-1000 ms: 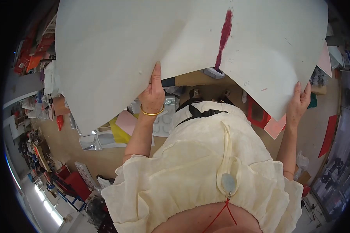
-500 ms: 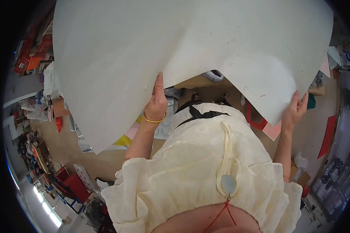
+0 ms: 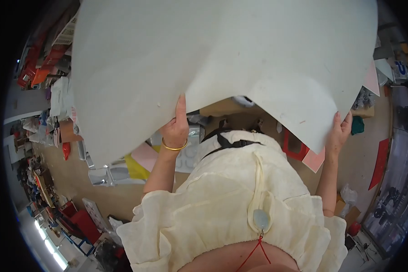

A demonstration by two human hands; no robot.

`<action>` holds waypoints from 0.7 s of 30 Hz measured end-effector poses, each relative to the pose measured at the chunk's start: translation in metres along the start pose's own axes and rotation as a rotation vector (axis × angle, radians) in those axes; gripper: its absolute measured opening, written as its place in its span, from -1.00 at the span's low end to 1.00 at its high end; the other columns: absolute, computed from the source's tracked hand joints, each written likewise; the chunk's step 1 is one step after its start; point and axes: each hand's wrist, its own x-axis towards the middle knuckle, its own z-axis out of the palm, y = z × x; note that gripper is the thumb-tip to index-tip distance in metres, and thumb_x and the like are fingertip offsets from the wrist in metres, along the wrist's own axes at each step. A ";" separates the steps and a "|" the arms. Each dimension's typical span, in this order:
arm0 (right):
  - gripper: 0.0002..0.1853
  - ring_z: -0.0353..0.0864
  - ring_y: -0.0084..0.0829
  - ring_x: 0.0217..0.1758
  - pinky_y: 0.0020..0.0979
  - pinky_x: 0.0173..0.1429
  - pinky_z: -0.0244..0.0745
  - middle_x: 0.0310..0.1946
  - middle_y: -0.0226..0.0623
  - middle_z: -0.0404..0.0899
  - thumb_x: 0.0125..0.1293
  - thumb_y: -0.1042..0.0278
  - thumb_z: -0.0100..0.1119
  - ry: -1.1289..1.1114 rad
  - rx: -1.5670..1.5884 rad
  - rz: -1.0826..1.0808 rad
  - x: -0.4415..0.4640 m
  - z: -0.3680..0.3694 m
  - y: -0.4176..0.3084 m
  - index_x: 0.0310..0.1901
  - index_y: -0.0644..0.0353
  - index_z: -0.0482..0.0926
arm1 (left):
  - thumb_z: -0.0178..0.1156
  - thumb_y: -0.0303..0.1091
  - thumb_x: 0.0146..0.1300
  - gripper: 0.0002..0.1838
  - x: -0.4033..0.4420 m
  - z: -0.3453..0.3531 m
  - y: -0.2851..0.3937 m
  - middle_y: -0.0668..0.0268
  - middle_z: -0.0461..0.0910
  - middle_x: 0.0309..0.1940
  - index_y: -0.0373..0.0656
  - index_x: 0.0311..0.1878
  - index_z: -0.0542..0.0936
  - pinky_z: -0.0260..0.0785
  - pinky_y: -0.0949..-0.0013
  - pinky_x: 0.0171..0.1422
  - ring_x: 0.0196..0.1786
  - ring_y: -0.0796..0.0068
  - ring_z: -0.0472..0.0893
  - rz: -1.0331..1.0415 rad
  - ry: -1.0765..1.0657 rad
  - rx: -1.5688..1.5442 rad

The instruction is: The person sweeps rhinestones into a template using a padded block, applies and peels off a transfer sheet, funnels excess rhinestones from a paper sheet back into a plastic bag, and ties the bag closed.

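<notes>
A large pale grey-white sheet (image 3: 222,50) spreads across the upper part of the view, held up in front of me and bowed along its near edge. My left hand (image 3: 175,127) grips that edge left of the middle, thumb lying on the upper face and the other fingers mostly hidden. Near the right corner, my right hand (image 3: 338,133) pinches the edge, with fingertips showing at the sheet's border. A few small marks and scuffs show on its surface. The sheet's far edge runs out of the frame.
Below the sheet lie yellow and pink pieces (image 3: 143,157) and clear plastic packaging (image 3: 105,176). A red frame (image 3: 296,147) and a pink panel (image 3: 313,159) are near my right side. Cluttered shelves line the left; a red board (image 3: 379,164) lies at right.
The sheet's near edge and both hands appear slightly lower in view. The sheet's left corner has shifted up and left, uncovering more of the yellow and pink pieces.
</notes>
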 end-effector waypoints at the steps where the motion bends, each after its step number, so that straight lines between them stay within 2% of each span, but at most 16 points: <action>1: -0.63 0.61 -0.55 -0.23 -0.64 -0.16 0.47 -0.04 -0.16 0.64 0.49 0.44 0.02 -0.006 0.022 0.009 0.006 -0.004 0.008 0.26 0.35 0.39 | 0.21 -0.60 0.33 -0.77 0.002 -0.005 -0.005 0.20 0.70 -0.02 -0.45 0.03 0.60 0.50 0.44 0.13 -0.13 0.44 0.68 -0.109 -0.014 -0.069; 3: -0.61 0.61 -0.55 -0.24 -0.65 -0.17 0.47 -0.04 -0.15 0.64 0.46 0.46 0.05 -0.012 0.072 0.016 0.020 -0.013 0.028 0.28 0.35 0.39 | 0.22 -0.58 0.33 -0.81 0.004 -0.011 -0.015 0.23 0.72 -0.10 -0.44 -0.02 0.62 0.52 0.44 0.08 -0.20 0.46 0.67 -0.312 -0.048 -0.215; 4: -0.61 0.61 -0.55 -0.24 -0.65 -0.17 0.47 -0.04 -0.15 0.64 0.46 0.46 0.05 0.009 0.080 -0.010 0.028 -0.019 0.039 0.28 0.35 0.39 | 0.22 -0.58 0.33 -0.81 0.005 -0.011 -0.020 0.23 0.72 -0.10 -0.44 -0.02 0.62 0.52 0.44 0.08 -0.20 0.46 0.67 -0.286 -0.040 -0.236; 8: -0.53 0.62 -0.51 -0.22 -0.62 -0.16 0.49 -0.01 -0.11 0.63 0.40 0.49 0.09 -0.112 0.087 0.195 0.066 -0.056 0.090 0.32 0.36 0.35 | 0.22 -0.53 0.35 -0.77 -0.005 0.004 -0.028 0.25 0.69 -0.16 -0.44 0.01 0.57 0.51 0.47 -0.02 -0.27 0.46 0.64 -0.525 -0.106 -0.407; 10: -0.49 0.62 -0.45 -0.21 -0.58 -0.15 0.52 0.00 -0.05 0.62 0.35 0.52 0.10 -0.131 0.059 0.169 0.082 -0.054 0.098 0.33 0.41 0.35 | 0.23 -0.39 0.37 -0.61 -0.006 0.011 -0.039 0.14 0.64 -0.06 -0.45 0.14 0.47 0.50 0.46 -0.05 -0.16 0.35 0.65 -0.711 -0.187 -0.504; 11: -0.49 0.62 -0.45 -0.21 -0.58 -0.15 0.52 0.00 -0.05 0.62 0.35 0.52 0.10 -0.132 0.053 0.167 0.106 -0.056 0.109 0.33 0.41 0.35 | 0.23 -0.39 0.37 -0.61 -0.003 0.023 -0.044 0.14 0.64 -0.06 -0.45 0.14 0.47 0.50 0.46 -0.05 -0.16 0.35 0.65 -0.714 -0.185 -0.508; 13: -0.50 0.62 -0.41 -0.20 -0.54 -0.11 0.54 -0.01 -0.02 0.62 0.33 0.56 0.09 -0.202 0.013 0.056 0.136 -0.054 0.147 0.31 0.43 0.37 | 0.29 -0.14 0.29 -0.37 -0.037 0.050 -0.076 -0.01 0.55 0.04 -0.46 0.22 0.37 0.51 0.32 0.01 -0.01 0.20 0.60 -0.792 -0.482 -0.345; 15: -0.50 0.62 -0.40 -0.18 -0.54 -0.09 0.54 0.00 -0.02 0.63 0.32 0.57 0.09 -0.239 -0.021 0.101 0.137 -0.047 0.155 0.31 0.42 0.38 | 0.35 0.11 0.22 -0.12 -0.086 0.080 -0.109 -0.17 0.46 0.15 -0.47 0.30 0.27 0.52 0.17 0.07 0.13 0.05 0.55 -0.856 -0.782 -0.176; 16: -0.50 0.62 -0.39 -0.16 -0.54 -0.07 0.53 0.01 -0.02 0.63 0.32 0.58 0.08 -0.246 -0.038 0.095 0.151 -0.038 0.153 0.31 0.42 0.38 | 0.37 0.16 0.16 -0.02 -0.109 0.104 -0.110 -0.25 0.42 0.17 -0.50 0.32 0.21 0.50 0.12 0.11 0.13 -0.04 0.56 -0.909 -0.713 -0.245; 18: -0.50 0.62 -0.37 -0.13 -0.54 -0.02 0.53 0.02 -0.02 0.63 0.31 0.60 0.08 -0.272 -0.093 0.114 0.163 -0.034 0.155 0.31 0.42 0.39 | 0.42 -0.04 0.14 -0.21 -0.129 0.143 -0.125 -0.14 0.52 0.10 -0.45 0.23 0.35 0.50 0.18 0.11 0.08 0.00 0.61 -0.855 -0.779 0.009; 19: -0.50 0.62 -0.37 -0.13 -0.54 -0.02 0.53 0.02 -0.02 0.63 0.31 0.60 0.08 -0.276 -0.101 0.105 0.172 -0.038 0.163 0.31 0.42 0.39 | 0.42 -0.04 0.14 -0.21 -0.135 0.152 -0.129 -0.14 0.52 0.10 -0.45 0.23 0.35 0.50 0.18 0.11 0.08 0.00 0.61 -0.859 -0.771 -0.001; 21: -0.48 0.62 -0.37 -0.08 -0.54 0.01 0.51 0.05 -0.02 0.62 0.30 0.62 0.08 -0.309 -0.176 0.019 0.198 -0.038 0.186 0.32 0.41 0.38 | 0.42 -0.16 0.09 -0.33 -0.142 0.166 -0.136 -0.04 0.58 0.00 -0.37 0.16 0.43 0.50 0.19 0.05 -0.02 0.07 0.63 -0.771 -0.708 0.082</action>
